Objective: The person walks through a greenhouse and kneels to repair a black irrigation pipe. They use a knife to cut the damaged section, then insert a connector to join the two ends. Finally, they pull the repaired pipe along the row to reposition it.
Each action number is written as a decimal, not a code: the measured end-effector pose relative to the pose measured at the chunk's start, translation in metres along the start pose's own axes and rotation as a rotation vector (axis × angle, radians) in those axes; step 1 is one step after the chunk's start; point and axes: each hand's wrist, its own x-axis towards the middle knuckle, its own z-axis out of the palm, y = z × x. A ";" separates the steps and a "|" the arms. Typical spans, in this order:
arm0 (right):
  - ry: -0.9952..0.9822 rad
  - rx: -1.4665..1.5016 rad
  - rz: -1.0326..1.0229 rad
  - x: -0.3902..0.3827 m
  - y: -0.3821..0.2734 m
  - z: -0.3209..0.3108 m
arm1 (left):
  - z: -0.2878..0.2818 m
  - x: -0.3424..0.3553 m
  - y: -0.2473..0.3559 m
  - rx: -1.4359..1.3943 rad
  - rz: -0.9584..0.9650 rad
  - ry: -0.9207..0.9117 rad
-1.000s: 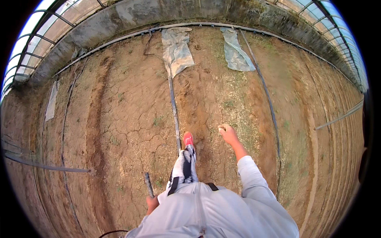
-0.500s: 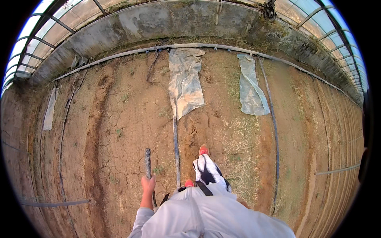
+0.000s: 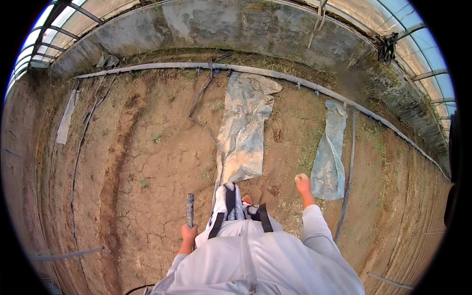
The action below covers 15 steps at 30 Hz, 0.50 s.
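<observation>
My left hand [image 3: 188, 233] is wrapped round a dark, mottled pole [image 3: 190, 209] held low at my left side. Its upper end sticks up past my fist, and my hand and body hide most of the rest. Held out in front to the right, my right hand [image 3: 304, 184] is curled into a fist with nothing seen sticking out of it. Just beyond that fist lies a narrow strip of clear plastic film [image 3: 328, 162]. A wider, crumpled plastic sheet [image 3: 246, 130] lies on the soil right ahead of my feet.
Cracked bare soil [image 3: 162, 182] stretches around me, with a dark hose [image 3: 350, 162] on the right. Across the far side runs a grey pipe [image 3: 172, 65], with a concrete wall [image 3: 206, 29] behind it. A greenhouse frame [image 3: 64, 32] curves overhead.
I have stepped forward, so the plastic sheets and wall are nearer, and the view has turned somewhat left. My right arm has swung forward into view. My left hand keeps hold of the pole.
</observation>
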 end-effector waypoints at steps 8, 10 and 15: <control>-0.189 0.299 -0.391 0.319 -0.274 0.000 | 0.063 0.107 0.134 0.109 -0.131 -0.016; -0.246 0.185 -0.447 0.367 -0.291 0.036 | 0.089 0.153 0.157 0.075 -0.154 0.008; -0.572 -0.223 -0.160 0.455 -0.220 0.075 | 0.123 0.263 0.347 0.123 -0.080 0.083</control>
